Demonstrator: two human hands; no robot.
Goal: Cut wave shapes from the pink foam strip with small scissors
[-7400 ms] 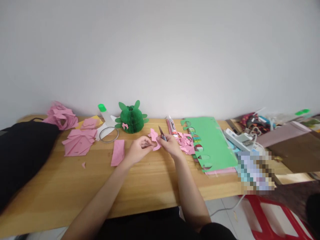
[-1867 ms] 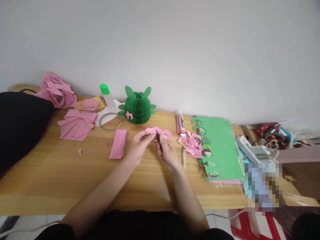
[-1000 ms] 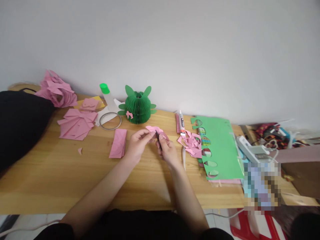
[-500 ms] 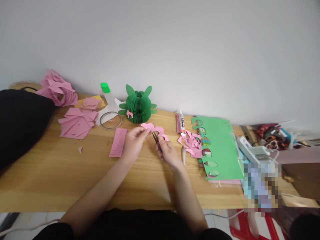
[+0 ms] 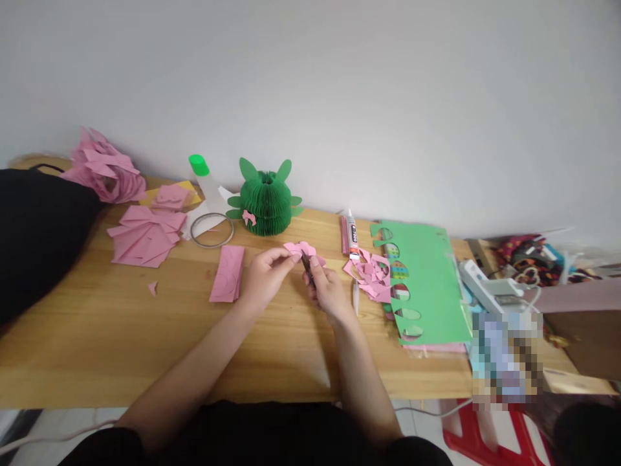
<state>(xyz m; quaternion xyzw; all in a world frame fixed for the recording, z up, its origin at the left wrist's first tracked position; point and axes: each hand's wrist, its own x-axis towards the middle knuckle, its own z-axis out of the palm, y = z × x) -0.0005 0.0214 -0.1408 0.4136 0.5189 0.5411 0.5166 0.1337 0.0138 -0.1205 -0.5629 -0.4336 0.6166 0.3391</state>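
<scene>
Wooden bench (image 5: 145, 336): left hand (image 5: 264, 278) pinches a part-cut pink shape (image 5: 297, 248); right hand (image 5: 330, 294), fingers (image 5: 317, 266) closed, grips scissors (image 5: 306, 264); scraps (image 5: 371, 275) piled, strip (image 5: 227, 282) uncut.

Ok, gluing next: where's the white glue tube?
Head view, right of centre: the white glue tube lies just left of the green sheet, behind the pink scraps.

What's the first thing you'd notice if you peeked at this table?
The bright green paper ball with leaves, standing at the back of the wooden table by the wall. In front of it, the left hand pinches a pink paper shape while the right hand holds small scissors to it.
</scene>
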